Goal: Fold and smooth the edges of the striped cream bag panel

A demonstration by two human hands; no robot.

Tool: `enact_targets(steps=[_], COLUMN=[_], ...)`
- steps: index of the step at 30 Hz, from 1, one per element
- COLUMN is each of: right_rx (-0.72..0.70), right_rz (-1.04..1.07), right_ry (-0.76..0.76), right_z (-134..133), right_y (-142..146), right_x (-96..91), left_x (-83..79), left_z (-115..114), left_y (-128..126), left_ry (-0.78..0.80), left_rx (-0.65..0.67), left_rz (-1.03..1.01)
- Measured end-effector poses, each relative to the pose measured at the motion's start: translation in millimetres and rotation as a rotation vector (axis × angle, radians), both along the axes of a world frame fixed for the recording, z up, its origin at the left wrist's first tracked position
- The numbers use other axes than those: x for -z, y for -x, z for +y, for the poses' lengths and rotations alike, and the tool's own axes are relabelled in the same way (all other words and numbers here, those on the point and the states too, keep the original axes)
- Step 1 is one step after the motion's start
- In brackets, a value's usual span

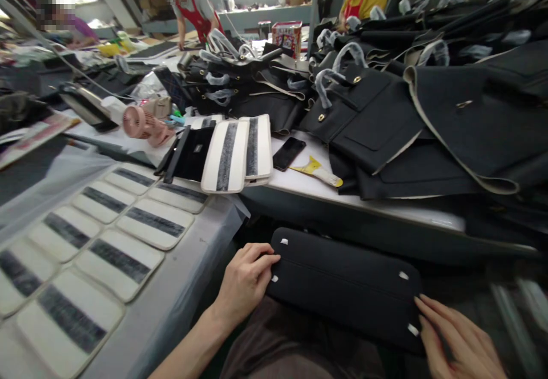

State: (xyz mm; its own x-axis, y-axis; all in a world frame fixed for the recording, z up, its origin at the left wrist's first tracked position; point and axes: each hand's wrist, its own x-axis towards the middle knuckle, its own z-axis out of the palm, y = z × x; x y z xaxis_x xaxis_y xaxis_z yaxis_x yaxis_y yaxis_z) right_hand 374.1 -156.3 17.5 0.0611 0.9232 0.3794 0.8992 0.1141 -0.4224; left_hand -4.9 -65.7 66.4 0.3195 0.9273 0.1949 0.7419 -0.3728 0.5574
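Note:
A long black panel with rounded corners lies across my lap, a seam along its middle and a small white tab near each corner. My left hand pinches its left end between thumb and fingers. At the opposite end my right hand grips the edge, thumb and fingers close to a white tab. Both hands keep the panel roughly level, tilted a little down to the right.
White panels with dark stripes cover the left table. Ahead lie stacked striped panels, a phone, a yellow-white piece and a pink fan. Black bag pieces pile up right. Several people work behind.

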Motion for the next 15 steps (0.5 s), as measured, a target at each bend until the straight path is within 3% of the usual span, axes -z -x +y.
enact_targets(steps=[7, 11, 15], right_rx=[-0.039, -0.094, -0.177], right_rz=[-0.322, -0.369, -0.411], right_ry=[0.011, 0.051, 0.09], right_z=[22, 39, 55], right_y=[4, 4, 9], right_x=[-36.2, -39.5, -37.3], left_x=[-17.8, -25.2, -31.2], left_z=[12, 23, 34], left_y=[-9, -16, -20], left_ry=[-0.083, -0.122, -0.04], left_rx=[0.134, 0.226, 0.354], left_rz=[0.208, 0.281, 0.33])
